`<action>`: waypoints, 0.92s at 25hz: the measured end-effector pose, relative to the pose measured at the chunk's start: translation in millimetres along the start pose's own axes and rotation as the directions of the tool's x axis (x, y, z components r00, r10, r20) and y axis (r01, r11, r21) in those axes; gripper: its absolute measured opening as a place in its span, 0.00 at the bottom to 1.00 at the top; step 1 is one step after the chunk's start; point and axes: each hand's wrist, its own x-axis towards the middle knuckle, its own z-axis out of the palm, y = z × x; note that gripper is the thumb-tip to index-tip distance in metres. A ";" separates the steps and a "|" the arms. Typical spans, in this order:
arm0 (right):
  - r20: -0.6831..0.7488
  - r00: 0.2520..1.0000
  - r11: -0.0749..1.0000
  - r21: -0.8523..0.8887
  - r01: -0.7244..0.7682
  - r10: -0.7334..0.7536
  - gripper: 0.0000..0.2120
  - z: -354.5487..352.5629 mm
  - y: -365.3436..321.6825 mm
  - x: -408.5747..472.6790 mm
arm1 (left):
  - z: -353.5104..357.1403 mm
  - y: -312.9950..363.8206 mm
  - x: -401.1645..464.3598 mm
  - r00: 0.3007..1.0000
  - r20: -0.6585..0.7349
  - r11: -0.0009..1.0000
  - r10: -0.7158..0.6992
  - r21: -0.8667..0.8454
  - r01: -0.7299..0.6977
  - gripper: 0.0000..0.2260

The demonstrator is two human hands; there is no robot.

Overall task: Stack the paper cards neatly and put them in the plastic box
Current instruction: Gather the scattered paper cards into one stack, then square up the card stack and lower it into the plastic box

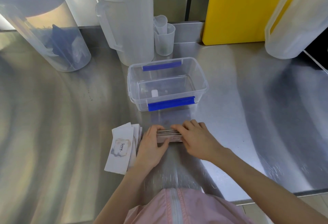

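A bundle of paper cards [170, 135] stands on its long edge on the steel counter, gripped from both ends. My left hand [152, 145] clasps its left end and my right hand [194, 139] covers its right end and top. Just left of my left hand lies a loose pile of white cards [121, 148], the top one printed "love." Beyond my hands sits the clear plastic box [201, 82] with blue clips, open, with a small white item inside.
At the back stand a large clear jug [126, 23], small measuring cups [164, 35] and a tall clear container [44, 28] on the left. A yellow board [237, 9] and a white plastic jug [296, 23] are at the back right. The counter's front edge runs near my body.
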 end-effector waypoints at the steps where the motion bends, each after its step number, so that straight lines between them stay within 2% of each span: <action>1: -0.006 1.000 0.999 -0.029 -0.024 0.023 0.26 11.0 -3.9 -2.1 | 5.3 -1.8 -1.5 1.000 0.007 1.000 0.001 0.023 -0.002 0.14; 4: -0.059 0.996 0.997 -0.033 -0.067 0.065 0.26 28.4 -5.4 -0.5 | 13.5 -6.2 -1.7 1.000 -0.006 0.998 0.009 0.056 -0.008 0.13; 6: -0.086 0.996 0.995 0.098 -0.027 0.035 0.27 27.9 0.3 1.8 | 13.2 -9.6 1.9 1.000 0.002 0.997 0.016 0.074 -0.016 0.12; 7: -0.113 0.992 0.971 0.236 -0.019 0.047 0.28 26.9 4.1 1.7 | 12.7 -11.1 3.8 1.000 0.016 0.996 0.025 0.084 -0.026 0.11; 9: -0.157 0.971 0.827 0.559 -0.062 0.179 0.29 25.4 10.7 -2.1 | 11.7 -13.0 5.9 0.999 0.034 0.997 0.030 0.075 -0.032 0.11; 11: -0.121 0.949 0.673 0.731 -0.113 0.291 0.31 27.3 17.9 -9.1 | 12.2 -14.8 5.0 1.000 0.015 1.000 -0.027 -0.002 0.027 0.15; 13: -0.063 0.953 0.647 0.747 -0.152 0.296 0.32 33.3 20.0 -15.7 | 13.9 -16.1 2.3 0.990 -0.030 0.983 -0.138 -0.130 0.133 0.20; 15: -0.056 0.949 0.642 0.749 -0.165 0.309 0.31 39.7 17.1 -17.6 | 19.6 -15.9 -1.3 0.978 -0.031 0.962 -0.208 -0.187 0.198 0.19; 19: -0.184 0.912 0.686 0.716 -0.131 0.367 0.26 41.3 6.1 -9.8 | 25.9 -9.9 -1.1 0.973 -0.101 0.956 -0.206 -0.231 0.178 0.14; 21: -0.207 0.916 0.735 0.666 -0.126 0.344 0.26 39.3 5.0 -9.2 | 25.9 -11.5 1.9 0.972 -0.115 0.964 -0.206 -0.195 0.182 0.14; 23: -0.194 0.929 0.813 0.559 -0.160 0.316 0.26 39.8 7.2 -10.6 | 28.9 -15.0 3.1 0.961 -0.080 0.962 -0.265 -0.090 0.258 0.16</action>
